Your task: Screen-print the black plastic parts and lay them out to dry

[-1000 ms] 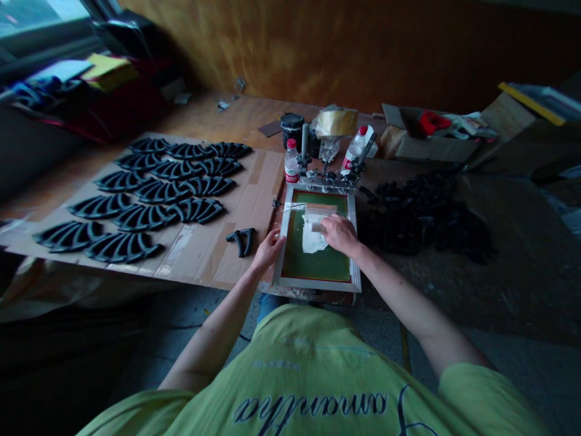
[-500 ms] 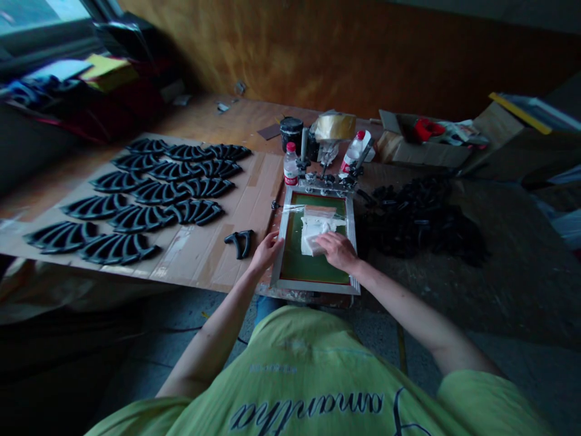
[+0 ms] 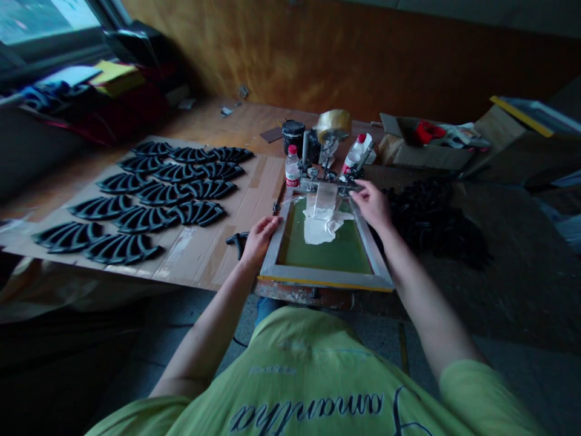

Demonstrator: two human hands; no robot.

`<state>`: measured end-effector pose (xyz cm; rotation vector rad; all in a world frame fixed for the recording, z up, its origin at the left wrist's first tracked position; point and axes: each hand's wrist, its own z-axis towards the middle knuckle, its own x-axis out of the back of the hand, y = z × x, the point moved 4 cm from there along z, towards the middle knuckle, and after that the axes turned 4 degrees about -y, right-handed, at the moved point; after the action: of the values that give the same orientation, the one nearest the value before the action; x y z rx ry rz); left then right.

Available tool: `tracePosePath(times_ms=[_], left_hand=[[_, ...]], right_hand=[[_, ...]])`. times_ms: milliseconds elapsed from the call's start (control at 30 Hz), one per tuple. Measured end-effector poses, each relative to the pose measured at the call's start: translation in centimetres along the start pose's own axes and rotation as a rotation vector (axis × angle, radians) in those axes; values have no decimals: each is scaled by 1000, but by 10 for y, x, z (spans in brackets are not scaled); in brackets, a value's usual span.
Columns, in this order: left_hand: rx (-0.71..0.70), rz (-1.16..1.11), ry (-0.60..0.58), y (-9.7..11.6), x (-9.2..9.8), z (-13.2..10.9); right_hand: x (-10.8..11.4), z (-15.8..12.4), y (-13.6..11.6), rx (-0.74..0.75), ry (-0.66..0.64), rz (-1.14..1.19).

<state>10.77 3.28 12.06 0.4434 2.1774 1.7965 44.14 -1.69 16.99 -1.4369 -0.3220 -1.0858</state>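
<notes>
A silver screen-printing frame [image 3: 318, 277] with green mesh [image 3: 331, 251] is hinged in clamps [image 3: 327, 178], and its near edge is raised. White paste [image 3: 320, 224] lies on the mesh below a clear plastic strip [image 3: 325, 197]. My left hand [image 3: 259, 241] grips the frame's left rail, partly hiding a small black ribbed piece [image 3: 236, 242]. My right hand [image 3: 372, 204] holds nothing, its fingers spread over the frame's far right corner.
Rows of black fan-shaped pieces [image 3: 121, 248] lie on a cardboard sheet [image 3: 227, 260] to the left. A black heap [image 3: 431, 224] lies to the right. Behind the clamps stand plastic bottles [image 3: 293, 166], a black tin [image 3: 293, 136] and a tape roll [image 3: 333, 125].
The frame's near edge has lifted, tilting the screen up. My right hand has moved off the white paste to the far right corner, and the paste now shows uncovered.
</notes>
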Motion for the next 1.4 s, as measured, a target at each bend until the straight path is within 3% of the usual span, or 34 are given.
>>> tracePosePath(times_ms=[67,133,233,333,400,467,500,567,633,700,767,800,933,1000,1067,1167,1300,1333,1400], left_hand=[[-119,-81,25,30,-6,8],[-215,-177,10,61,-15,20],[-258,-244,-52,97,-26,43],[-274,-265,-23,106,-31,54],[-260,-283,43,88,-33,46],[-125,-266,28,50,-43,25],[12,-235,-50,25,-53,10],[389,-151,-314,-25,-78,-26],[473,-226,-348,-54,-91,-51],[430,-329,-236,-64,-89,-58],[372,-339,-90,-66,-67,-49],[352,-298,-17,-67,-48,-42],[342,18,289,-86,61,-19],[434,240,403,-105,112,-18],[557,558,417,-122,145,-18],[635,849,379,-132,160,-11],[584,906,360,-120,152,3],[561,907,361,-114,151,5],[478,876,360,-100,150,9]], right_hand=[[13,-8,31,-117,32,42],[5,-28,51,-179,-8,35],[-39,-67,55,-157,-148,10],[-84,-96,38,-29,-256,-179],[-100,-105,26,-1,-305,-316],[-105,-109,16,-53,-316,-351],[-105,-112,10,-82,-296,-341],[-104,-120,-8,-93,-227,-290],[-107,-132,-31,8,-205,-210],[-109,-144,-50,186,-271,-112],[-101,-150,-51,292,-293,-31],[-92,-148,-42,276,-248,-15],[-50,-131,48,-161,47,-154],[-44,-128,94,-369,-7,-231],[-48,-129,125,-484,-129,-245],[-55,-132,148,-583,-181,-140],[-54,-130,162,-725,-20,165],[-52,-129,161,-704,12,197],[-50,-124,147,-502,32,135]])
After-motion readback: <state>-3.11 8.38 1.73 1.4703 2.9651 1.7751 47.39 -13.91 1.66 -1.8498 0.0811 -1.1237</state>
